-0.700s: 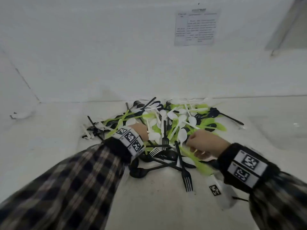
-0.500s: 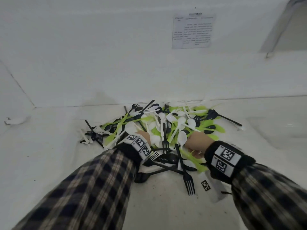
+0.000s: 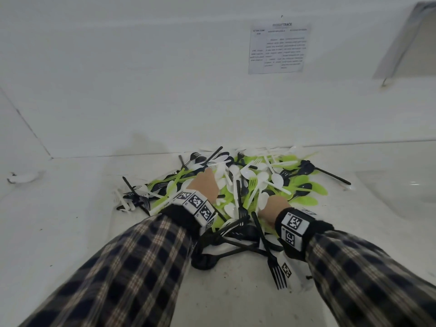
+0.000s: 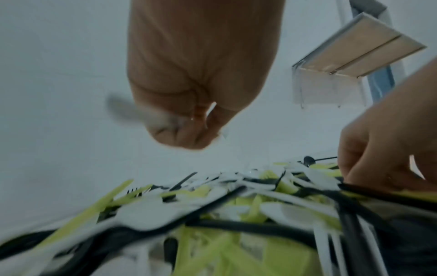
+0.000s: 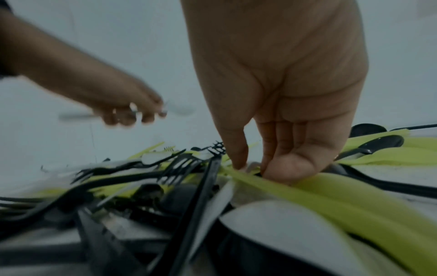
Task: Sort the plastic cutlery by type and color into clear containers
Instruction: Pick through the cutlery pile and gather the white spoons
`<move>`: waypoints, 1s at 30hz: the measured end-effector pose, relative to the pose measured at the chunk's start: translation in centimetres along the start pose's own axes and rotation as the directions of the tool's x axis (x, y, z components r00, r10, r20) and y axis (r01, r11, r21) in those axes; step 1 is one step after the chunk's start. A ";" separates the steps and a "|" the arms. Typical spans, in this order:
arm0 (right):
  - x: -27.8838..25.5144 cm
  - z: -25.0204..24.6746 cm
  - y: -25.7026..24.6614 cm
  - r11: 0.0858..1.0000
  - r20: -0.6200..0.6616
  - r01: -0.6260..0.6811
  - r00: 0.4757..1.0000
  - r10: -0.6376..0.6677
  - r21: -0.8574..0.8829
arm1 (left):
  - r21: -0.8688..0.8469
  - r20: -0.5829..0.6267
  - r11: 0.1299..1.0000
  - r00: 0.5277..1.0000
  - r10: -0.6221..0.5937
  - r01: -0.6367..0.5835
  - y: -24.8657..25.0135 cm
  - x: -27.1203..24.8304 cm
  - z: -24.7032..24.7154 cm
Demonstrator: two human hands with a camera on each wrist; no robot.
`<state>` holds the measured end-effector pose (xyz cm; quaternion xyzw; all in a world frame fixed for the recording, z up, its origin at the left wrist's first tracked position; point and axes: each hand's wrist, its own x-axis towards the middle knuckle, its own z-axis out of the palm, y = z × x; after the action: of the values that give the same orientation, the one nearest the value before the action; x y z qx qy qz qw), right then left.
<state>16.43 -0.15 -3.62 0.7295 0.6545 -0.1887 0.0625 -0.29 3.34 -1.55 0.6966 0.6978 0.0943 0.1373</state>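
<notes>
While the tangled heap of black, white and lime-green plastic cutlery [image 3: 238, 192] lies on the white table [image 3: 70, 220], the left hand [image 4: 189, 104] pinches a blurred white utensil [image 4: 125, 110]; lift it straight up. The right hand [image 5: 279, 115] pinches a lime-green handle [image 5: 264, 182]; ease it out slowly.

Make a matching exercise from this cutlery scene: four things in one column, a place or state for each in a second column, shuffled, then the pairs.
Things
1. left hand
2. right hand
3. black fork
4. printed sheet

Places or states
A. fixed to the wall behind the pile
B. fingertips down in the pile on a green piece
C. lies at the pile's near edge, tines toward the camera
D. raised above the pile, holding a white piece

Pairs: 1-D, 2-B, 3-C, 4-A
</notes>
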 end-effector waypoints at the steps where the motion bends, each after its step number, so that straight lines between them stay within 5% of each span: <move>1: 0.2 0.2 -0.2 1.000 0.002 0.013 1.000 -0.013 -0.024 | -0.035 -0.035 0.999 0.999 -0.001 0.000 0.3 0.2 -0.2; 4: 0.8 0.5 -0.4 0.994 0.011 0.074 0.997 -0.073 -0.086 | -0.133 -0.139 0.991 0.990 -0.007 -0.012 1.6 0.5 -0.5; 8: 1.6 0.3 0.2 0.991 0.023 0.100 0.995 -0.098 -0.087 | -0.198 -0.108 0.980 0.994 -0.014 -0.007 4.1 0.7 0.3; 18: 3.5 -2.3 4.9 0.953 -0.105 -0.015 0.993 0.049 0.301 | -0.160 0.053 0.986 0.998 -0.035 0.043 8.9 2.3 5.4; 23: 3.6 -3.0 6.3 0.857 -0.072 0.040 0.997 -0.004 0.514 | -0.056 0.081 0.997 0.995 -0.055 0.059 9.8 2.9 7.1; 30: 5.4 -2.7 6.6 0.704 -0.149 0.034 0.984 0.102 0.709 | 0.085 0.023 0.994 0.997 -0.069 0.067 10.6 3.3 8.2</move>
<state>23.81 4.89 -4.14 0.7232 0.5208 -0.3589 -0.2775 12.36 6.31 -6.04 0.6789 0.7226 0.0511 0.1201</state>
